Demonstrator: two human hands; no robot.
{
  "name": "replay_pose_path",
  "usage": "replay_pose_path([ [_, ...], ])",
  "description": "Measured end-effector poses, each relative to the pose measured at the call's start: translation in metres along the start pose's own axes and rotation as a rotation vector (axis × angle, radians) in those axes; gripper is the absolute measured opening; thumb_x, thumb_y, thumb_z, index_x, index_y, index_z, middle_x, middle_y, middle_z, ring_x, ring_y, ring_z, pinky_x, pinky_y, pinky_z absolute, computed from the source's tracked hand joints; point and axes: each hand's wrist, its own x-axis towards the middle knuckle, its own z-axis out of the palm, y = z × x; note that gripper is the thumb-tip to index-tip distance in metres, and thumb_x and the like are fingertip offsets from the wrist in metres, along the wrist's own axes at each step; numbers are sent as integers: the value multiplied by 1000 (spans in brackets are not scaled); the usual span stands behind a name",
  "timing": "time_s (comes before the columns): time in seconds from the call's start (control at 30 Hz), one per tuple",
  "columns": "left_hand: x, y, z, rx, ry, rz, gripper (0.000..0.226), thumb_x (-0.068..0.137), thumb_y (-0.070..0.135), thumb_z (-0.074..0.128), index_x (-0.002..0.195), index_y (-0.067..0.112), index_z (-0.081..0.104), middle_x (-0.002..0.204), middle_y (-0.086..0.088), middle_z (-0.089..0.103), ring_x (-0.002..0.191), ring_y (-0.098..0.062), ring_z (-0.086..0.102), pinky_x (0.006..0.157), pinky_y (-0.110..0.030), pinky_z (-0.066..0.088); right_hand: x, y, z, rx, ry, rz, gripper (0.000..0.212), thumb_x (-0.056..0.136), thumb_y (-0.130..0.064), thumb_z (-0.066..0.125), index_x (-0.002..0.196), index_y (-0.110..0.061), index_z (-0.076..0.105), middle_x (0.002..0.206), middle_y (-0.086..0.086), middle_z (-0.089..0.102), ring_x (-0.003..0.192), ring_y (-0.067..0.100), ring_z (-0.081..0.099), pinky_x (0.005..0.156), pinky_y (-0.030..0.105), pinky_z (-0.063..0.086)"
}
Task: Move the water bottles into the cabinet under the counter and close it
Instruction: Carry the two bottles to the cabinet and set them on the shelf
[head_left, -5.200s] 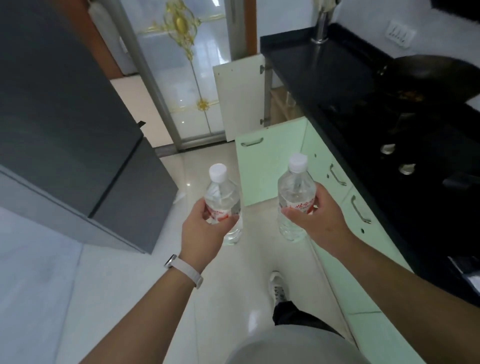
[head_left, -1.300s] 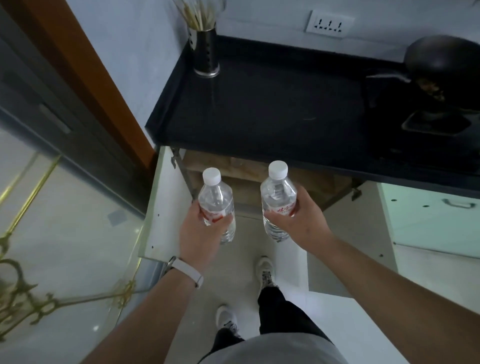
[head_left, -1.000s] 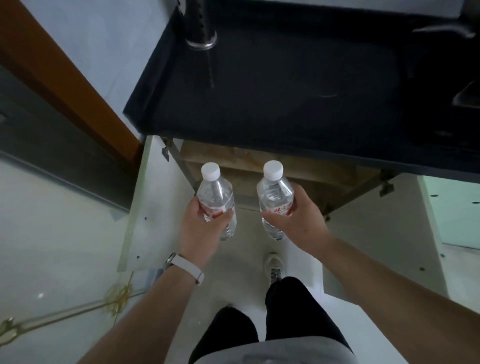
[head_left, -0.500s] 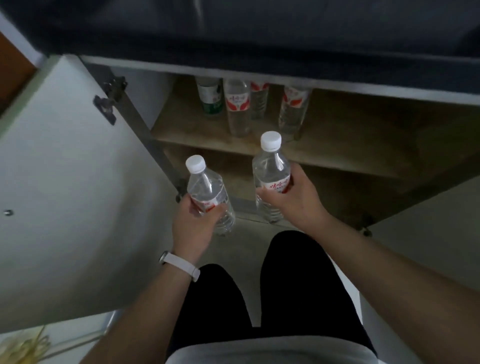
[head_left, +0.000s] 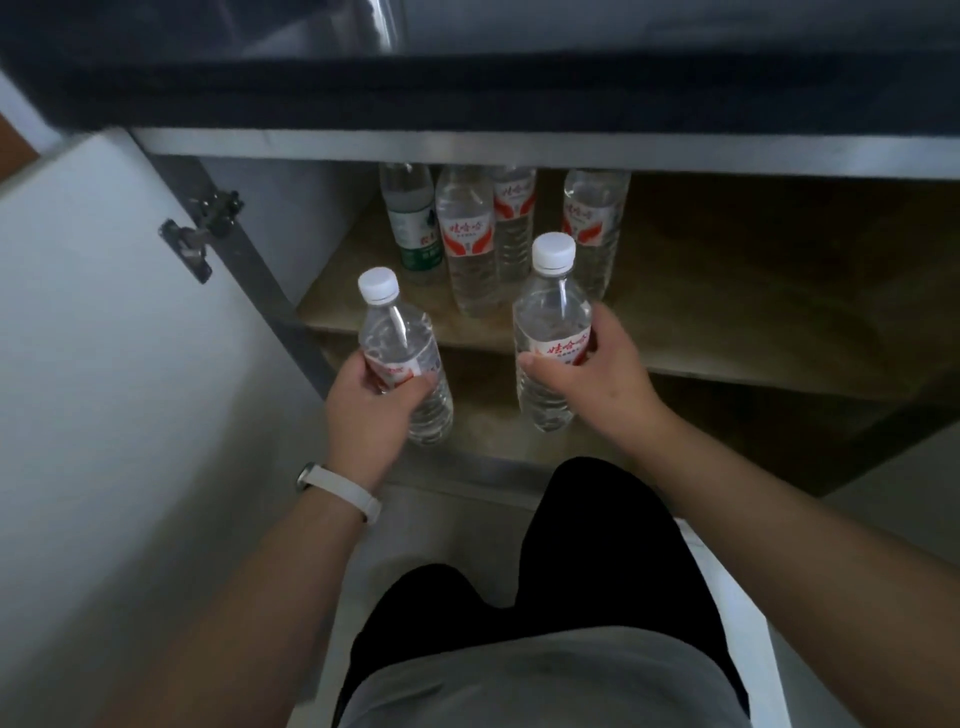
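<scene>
Nearest the camera are the person's grey shirt and black trousers (head_left: 571, 571), knees bent in front of the open cabinet (head_left: 519, 156). The left hand (head_left: 371, 410), with a white wristband (head_left: 340, 491), has its fingers wrapped around the left bottle (head_left: 402, 353), thumb pressed on the red-and-white label; the lettering there is too turned away to read. The right hand (head_left: 597, 379) has its fingers curled around the right bottle (head_left: 553, 332), whose label shows red Chinese characters, not sharp enough to read with certainty. Both bottles have white caps, stand roughly upright, and are held in front of the cabinet's shelf (head_left: 727, 332), below its front edge.

Farther in, on the shelf's left part, stand four bottles: one with a green label (head_left: 413, 223) at the far left, then three with red-and-white labels (head_left: 467, 234) bearing the same red characters. The white door (head_left: 104, 338) is swung open to the left of the shelf, its hinge (head_left: 200, 234) showing. The dark counter edge (head_left: 467, 88) overhangs the cabinet.
</scene>
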Motion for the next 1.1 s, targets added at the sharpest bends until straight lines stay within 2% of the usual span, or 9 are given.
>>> replay_pose_path([
  [0.2,46,30,-2,-8,20,36,47,72,28,87,115,30,68,104,14,75,95,-2,71,87,-31,57,31,-19,-6,-26,86,-55,55,74,-34,83,117,-37,49,106,-18,63,96,-2,61,79,18,48],
  [0.33,76,37,1,-20,27,48,42,73,27,87,111,31,68,99,17,74,87,6,69,78,-21,54,55,-24,0,-41,143,-65,64,74,-35,83,128,-32,47,110,-18,61,98,-4,59,76,14,46],
  [0.43,95,41,3,-45,18,58,41,72,29,87,108,31,68,100,15,73,90,2,69,79,-22,54,72,-28,9,-53,181,-64,65,74,-33,83,128,-30,47,111,-17,61,96,-6,59,73,11,46],
  [0.53,114,40,4,-59,-16,58,42,73,32,87,110,33,67,103,15,73,94,0,69,81,-24,54,85,-31,17,-46,196,-65,62,75,-25,83,125,-31,47,105,-19,61,87,-16,60,66,4,47],
  [0.7,136,38,8,-53,-24,52,50,73,34,86,118,32,66,110,14,72,103,-8,67,93,-38,56,100,-35,31,-56,232,-64,60,78,-25,82,126,-32,47,102,-24,59,85,-18,58,62,4,45],
  [0.87,145,38,12,-23,-8,70,52,73,37,85,120,31,65,112,15,71,104,-7,67,93,-37,56,108,-33,39,-49,268,-57,60,78,-27,81,123,-38,43,103,-26,57,87,-17,56,69,7,43],
  [0.97,144,36,14,-10,-13,89,52,75,38,85,121,32,63,114,16,70,106,-5,65,92,-32,54,111,-28,42,-49,282,-51,66,78,-29,80,131,-36,41,108,-26,56,92,-16,55,74,8,43],
  [1.1,142,34,13,23,-26,120,54,78,39,83,127,31,60,118,17,66,108,-5,63,86,-22,49,115,-25,42,-91,285,-47,73,78,-35,80,139,-32,39,125,-18,55,112,0,53,92,27,47],
])
